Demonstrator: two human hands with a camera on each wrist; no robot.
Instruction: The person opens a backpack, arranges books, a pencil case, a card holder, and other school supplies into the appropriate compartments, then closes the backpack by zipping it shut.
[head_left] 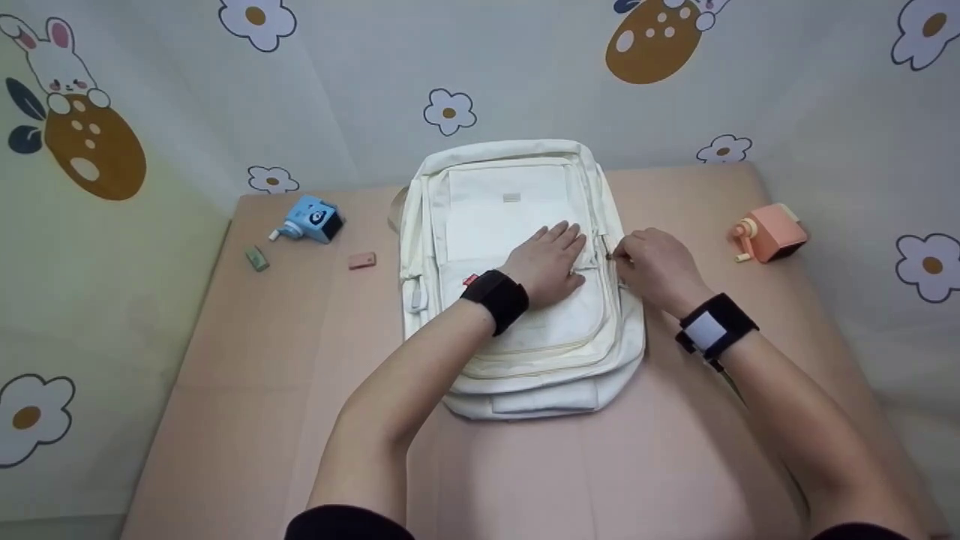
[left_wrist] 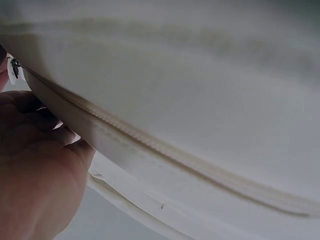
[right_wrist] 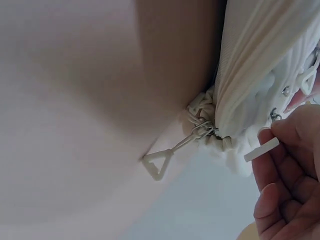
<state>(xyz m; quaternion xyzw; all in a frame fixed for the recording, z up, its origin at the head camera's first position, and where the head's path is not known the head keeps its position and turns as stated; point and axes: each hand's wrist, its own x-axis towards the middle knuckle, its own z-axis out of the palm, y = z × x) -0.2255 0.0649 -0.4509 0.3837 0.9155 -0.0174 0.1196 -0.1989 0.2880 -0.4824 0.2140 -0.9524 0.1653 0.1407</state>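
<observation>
A cream backpack (head_left: 510, 225) lies front side up on the table. My left hand (head_left: 547, 262) rests on its front panel with the fingers extended; in the left wrist view that hand (left_wrist: 40, 160) lies against the bag beside a long zipper (left_wrist: 150, 142). At the bag's right side, my right hand (head_left: 660, 270) pinches a zipper pull. The right wrist view shows the pale end of this zipper pull (right_wrist: 262, 150) sticking out between thumb and fingers of the right hand (right_wrist: 295, 175). A triangular zipper pull (right_wrist: 158, 165) hangs free close by.
On the table (head_left: 247, 420), left of the bag, are a blue crank pencil sharpener (head_left: 311, 219), a green eraser (head_left: 256, 259) and a pink eraser (head_left: 362, 260). An orange crank pencil sharpener (head_left: 776, 232) stands at the right. Patterned cloth (head_left: 360, 97) hangs behind.
</observation>
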